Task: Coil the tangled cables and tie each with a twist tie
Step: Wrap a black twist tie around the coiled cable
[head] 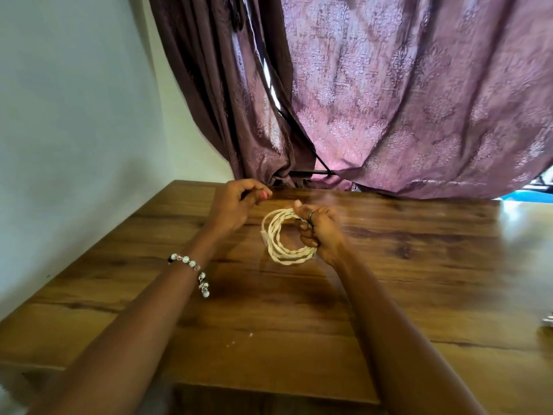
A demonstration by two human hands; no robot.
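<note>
A cream-white cable (281, 245) is wound into a round coil of several loops above the wooden table (419, 280). My right hand (318, 232) grips the coil's right side, fingers curled round the strands. My left hand (239, 205) is up and to the left of the coil, apart from it, with fingertips pinched together on something thin and dark that is too small to tell. A beaded bracelet sits on my left wrist.
A purple patterned curtain (404, 100) hangs right behind the table's far edge. A pale wall (74, 115) stands to the left. A small shiny object (549, 320) shows at the right edge of the table. Tiny white specks (239, 339) lie near the front.
</note>
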